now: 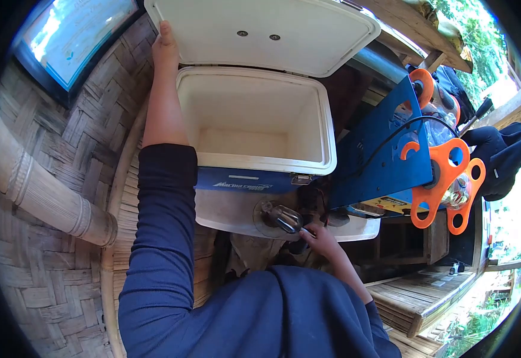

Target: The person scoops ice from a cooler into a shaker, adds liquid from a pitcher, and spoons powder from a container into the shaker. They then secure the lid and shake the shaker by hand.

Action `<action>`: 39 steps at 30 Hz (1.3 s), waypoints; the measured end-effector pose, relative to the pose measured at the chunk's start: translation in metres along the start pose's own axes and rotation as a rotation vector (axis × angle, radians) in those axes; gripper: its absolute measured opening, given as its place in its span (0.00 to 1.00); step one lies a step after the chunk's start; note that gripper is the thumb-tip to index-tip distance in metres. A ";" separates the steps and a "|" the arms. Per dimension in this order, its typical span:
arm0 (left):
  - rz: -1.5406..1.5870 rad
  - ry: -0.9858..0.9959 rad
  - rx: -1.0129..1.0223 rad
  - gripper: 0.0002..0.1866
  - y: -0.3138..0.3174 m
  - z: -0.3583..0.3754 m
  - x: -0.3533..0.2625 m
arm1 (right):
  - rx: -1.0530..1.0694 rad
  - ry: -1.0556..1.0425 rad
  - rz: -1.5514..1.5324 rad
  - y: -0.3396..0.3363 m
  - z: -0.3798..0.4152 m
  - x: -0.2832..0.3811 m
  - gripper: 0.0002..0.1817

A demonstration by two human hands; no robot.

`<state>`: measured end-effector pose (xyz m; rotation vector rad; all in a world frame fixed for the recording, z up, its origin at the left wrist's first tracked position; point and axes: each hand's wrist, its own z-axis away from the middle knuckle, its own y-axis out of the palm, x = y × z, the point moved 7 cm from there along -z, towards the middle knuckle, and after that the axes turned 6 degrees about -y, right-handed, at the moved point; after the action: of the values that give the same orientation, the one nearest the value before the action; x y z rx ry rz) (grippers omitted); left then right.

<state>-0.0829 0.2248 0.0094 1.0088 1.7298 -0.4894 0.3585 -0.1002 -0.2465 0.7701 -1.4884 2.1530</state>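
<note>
White lid (212, 45) stands raised in the grip of the left hand (165, 49), seemingly so the blue cooler (278, 182) gapes; near its front, the right hand (323, 240) grips a metal scoop (287, 219) by its handle.

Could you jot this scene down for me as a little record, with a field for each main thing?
Cooler: blue box with pale inner walls, opening toward the viewer
Lid: white lid, raised
Left hand: the left hand grips the white lid at its edge
Right hand: the right hand holds a shiny scoop, below the blue box in the picture
Nearby machine: blue machine with orange handles
Wall: woven wall, with a framed sheet
</note>
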 end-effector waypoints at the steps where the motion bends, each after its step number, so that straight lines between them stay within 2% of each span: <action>1: 0.000 0.000 0.000 0.47 0.000 0.000 0.000 | 0.012 -0.005 0.008 -0.002 -0.001 0.002 0.17; 9: -0.025 -0.047 -0.003 0.45 0.000 0.010 -0.012 | -0.041 0.008 0.155 -0.039 0.018 0.034 0.15; 11: -0.009 -0.033 -0.001 0.45 0.000 0.004 -0.005 | -0.128 -0.055 0.105 -0.054 0.026 0.044 0.12; 16: 0.026 -0.026 0.006 0.45 0.002 -0.004 0.005 | -0.074 -0.053 -0.177 -0.103 0.042 0.086 0.11; 18: 0.035 -0.039 0.045 0.45 0.004 -0.005 0.008 | -0.082 -0.222 -0.235 -0.124 0.043 0.109 0.11; 19: 0.033 -0.037 0.040 0.45 0.003 -0.005 0.008 | -0.112 -0.199 -0.339 -0.133 0.042 0.118 0.11; 22: 0.013 0.019 0.021 0.44 0.003 -0.006 0.005 | -0.208 -0.355 -0.410 -0.156 0.021 0.151 0.13; 25: -0.035 0.041 -0.034 0.43 -0.004 -0.009 0.006 | -0.322 -0.426 -0.382 -0.173 -0.018 0.190 0.13; 26: -0.057 0.043 0.002 0.42 -0.002 -0.006 0.005 | -0.318 -0.459 -0.361 -0.175 -0.036 0.205 0.14; 28: -0.080 0.058 0.020 0.41 -0.002 0.002 -0.002 | -0.259 -0.518 -0.159 -0.172 -0.086 0.218 0.15; 30: -0.087 0.089 0.023 0.40 -0.002 0.009 -0.011 | -0.142 -0.487 -0.092 -0.156 -0.137 0.223 0.16; 34: -0.030 0.186 -0.074 0.39 -0.010 0.009 -0.014 | 0.271 -0.153 0.312 -0.098 -0.238 0.169 0.13; 37: -0.122 0.094 -0.021 0.40 -0.006 0.006 -0.002 | 0.384 -0.146 0.399 -0.089 -0.240 0.156 0.11; 39: -0.187 0.085 -0.192 0.39 -0.016 0.003 0.000 | 0.424 -0.133 0.433 -0.081 -0.239 0.149 0.11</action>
<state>-0.0942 0.2136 0.0061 0.7450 1.9173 -0.3940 0.2452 0.1555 -0.1591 0.7939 -1.3733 2.8542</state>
